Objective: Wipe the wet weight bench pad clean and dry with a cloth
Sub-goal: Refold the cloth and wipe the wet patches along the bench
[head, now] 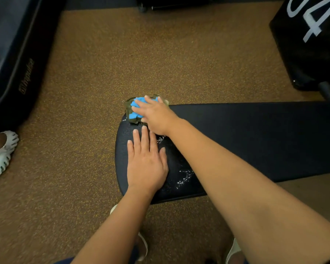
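A black weight bench pad (255,138) runs from the middle of the view to the right edge. Water droplets (183,178) glisten on its rounded left end, and more droplets show beside my right wrist. A crumpled cloth (135,109), blue with a dark green edge, lies on the pad's far left corner. My right hand (156,117) presses down on the cloth with its fingers curled over it. My left hand (146,164) lies flat on the pad's left end, palm down, fingers spread, holding nothing.
Speckled brown rubber flooring (80,149) surrounds the bench. A dark padded machine (13,54) stands at the left, a black box with white numerals (311,35) at the upper right. Another person's white shoe (0,155) is at the left edge. My own feet (141,244) show below.
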The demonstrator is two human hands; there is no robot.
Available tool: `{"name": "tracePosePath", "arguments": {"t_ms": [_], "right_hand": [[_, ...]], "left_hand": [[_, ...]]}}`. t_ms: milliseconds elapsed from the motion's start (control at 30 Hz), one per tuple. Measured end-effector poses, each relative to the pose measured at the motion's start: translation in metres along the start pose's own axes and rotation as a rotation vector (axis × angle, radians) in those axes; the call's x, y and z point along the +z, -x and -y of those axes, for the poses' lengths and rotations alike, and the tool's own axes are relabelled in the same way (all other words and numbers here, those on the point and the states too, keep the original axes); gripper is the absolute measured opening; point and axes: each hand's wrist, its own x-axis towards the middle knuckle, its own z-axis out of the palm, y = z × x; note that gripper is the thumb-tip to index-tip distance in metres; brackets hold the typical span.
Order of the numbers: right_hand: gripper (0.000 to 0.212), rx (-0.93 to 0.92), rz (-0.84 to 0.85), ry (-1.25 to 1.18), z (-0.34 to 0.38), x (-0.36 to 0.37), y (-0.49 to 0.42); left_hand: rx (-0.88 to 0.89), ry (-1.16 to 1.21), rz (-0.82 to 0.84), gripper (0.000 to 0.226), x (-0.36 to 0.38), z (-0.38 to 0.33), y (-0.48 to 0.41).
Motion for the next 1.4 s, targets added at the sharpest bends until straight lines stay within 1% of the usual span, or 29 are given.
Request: {"name": "tracePosePath", "arguments": {"t_ms": [100,200,300,400,500,600,667,700,800,900,967,1067,1100,1167,1267,1333,1400], "right_hand": [[0.049,-0.084,0.024,-0.108,-0.021,-0.005,0.010],[0.049,-0.020,0.032,-0.056,-0.025,-0.009,0.006],[0.052,0.035,0.034,0.028,-0.002,-0.007,-0.008],[0.053,-0.047,0.031,0.000,0.005,-0.001,-0.008],[0.051,-0.126,0.050,-0.097,-0.013,-0.005,0.004],[0.049,-0.067,0.031,-0.083,-0.018,-0.006,0.002],[0.047,-0.010,0.005,-0.016,-0.001,-0.004,-0.005],[0.047,-0.009,-0.004,0.001,0.009,-0.002,-0.008],[0.048,-0.105,0.023,-0.054,0.021,0.002,-0.009],[0.045,-0.168,0.062,-0.119,0.004,-0.005,0.001],[0.046,-0.123,0.041,-0.134,-0.003,-0.007,0.000],[0.049,-0.027,0.031,-0.088,0.014,-0.008,-0.009],[0.049,-0.032,0.047,-0.076,0.022,-0.007,-0.011],[0.047,-0.106,0.084,-0.090,0.030,-0.003,-0.012],[0.043,-0.199,0.103,-0.170,0.014,-0.005,-0.005],[0.042,-0.172,0.074,-0.208,-0.003,-0.007,-0.004],[0.044,-0.096,0.061,-0.186,-0.006,-0.008,-0.005]], "left_hand": [[0.006,0.008,0.001,0.063,-0.001,0.001,0.000],[0.009,0.006,0.002,0.063,-0.001,0.002,0.001],[0.007,0.015,0.004,0.064,0.000,0.002,0.001],[0.004,0.039,-0.003,0.064,-0.002,0.001,0.002],[0.029,0.021,-0.020,0.062,-0.002,0.002,0.008],[0.038,0.009,-0.022,0.061,-0.001,0.003,0.012],[0.034,0.012,-0.030,0.061,-0.001,0.002,0.012],[0.033,0.018,-0.035,0.060,-0.001,0.001,0.012],[0.029,0.044,-0.038,0.060,-0.002,0.001,0.013],[0.038,0.014,-0.034,0.059,-0.002,0.003,0.014],[0.045,0.005,-0.025,0.059,-0.002,0.002,0.013],[0.039,0.011,-0.017,0.060,-0.001,0.002,0.013],[0.038,0.023,-0.013,0.061,-0.002,0.002,0.013],[0.037,0.049,-0.005,0.061,-0.002,0.003,0.013],[0.037,0.034,-0.015,0.060,-0.002,0.003,0.014],[0.043,0.016,-0.011,0.060,-0.002,0.002,0.014],[0.042,0.009,-0.014,0.060,-0.001,0.001,0.014]]}}
